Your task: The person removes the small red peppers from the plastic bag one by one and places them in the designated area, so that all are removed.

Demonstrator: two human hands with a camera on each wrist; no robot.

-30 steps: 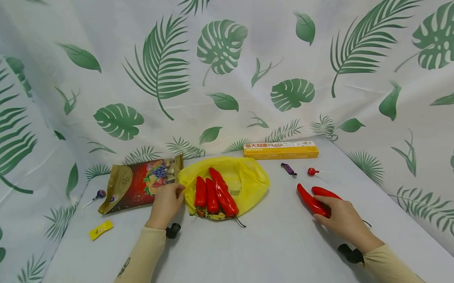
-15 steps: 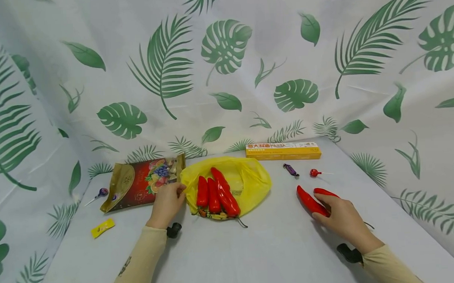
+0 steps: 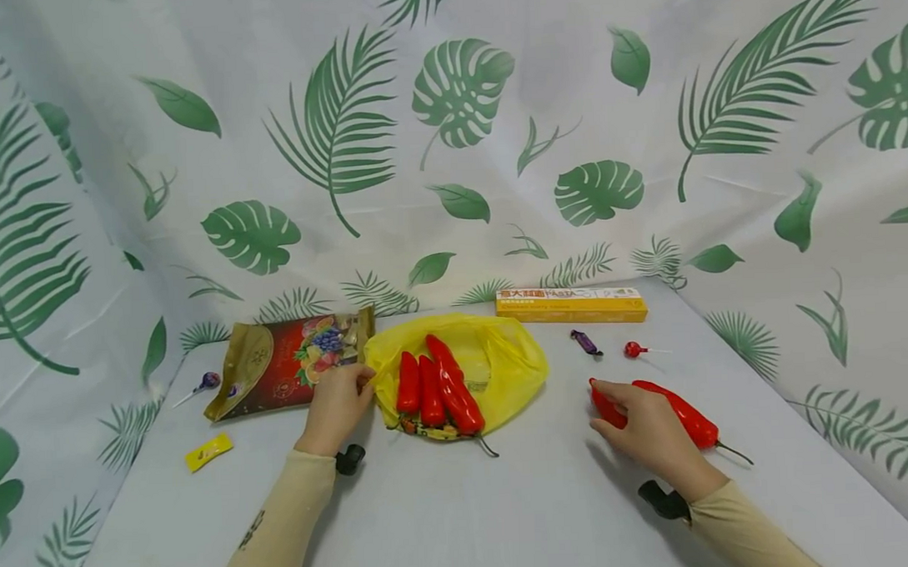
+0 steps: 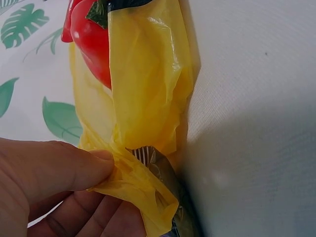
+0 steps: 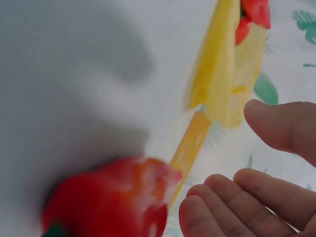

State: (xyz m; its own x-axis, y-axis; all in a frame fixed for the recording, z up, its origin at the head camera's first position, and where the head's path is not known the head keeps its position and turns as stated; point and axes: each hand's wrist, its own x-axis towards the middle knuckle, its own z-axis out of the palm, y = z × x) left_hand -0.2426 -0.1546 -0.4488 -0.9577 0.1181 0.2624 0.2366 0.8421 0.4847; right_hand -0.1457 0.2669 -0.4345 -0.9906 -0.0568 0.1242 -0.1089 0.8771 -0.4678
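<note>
My left hand point(image 3: 338, 408) pinches the left edge of a yellow plastic bag point(image 3: 517, 369) between thumb and fingers; the left wrist view shows the gathered plastic point(image 4: 133, 185) in the pinch. Three long red peppers point(image 3: 450, 392) lie in the bag's mouth, stems toward me. On the right, my right hand point(image 3: 647, 427) is over a loose red pepper point(image 3: 604, 405), hiding most of it. The right wrist view has the thumb and fingers apart, nothing between them, with a red pepper point(image 5: 113, 197) beside the fingertips. Another red pepper point(image 3: 684, 413) lies just right of that hand.
A red and gold candy package point(image 3: 277, 365) lies left of the bag. Behind stands a yellow pasta box point(image 3: 571, 307). Small sweets lie around: a purple-wrapped candy point(image 3: 587, 343), a red lollipop point(image 3: 633, 350), a dark lollipop point(image 3: 210, 380) and a yellow packet point(image 3: 209, 451).
My right hand has shifted left over the left loose pepper, uncovering more of the right one. My left hand keeps its pinch on the bag. The head view has shifted slightly.
</note>
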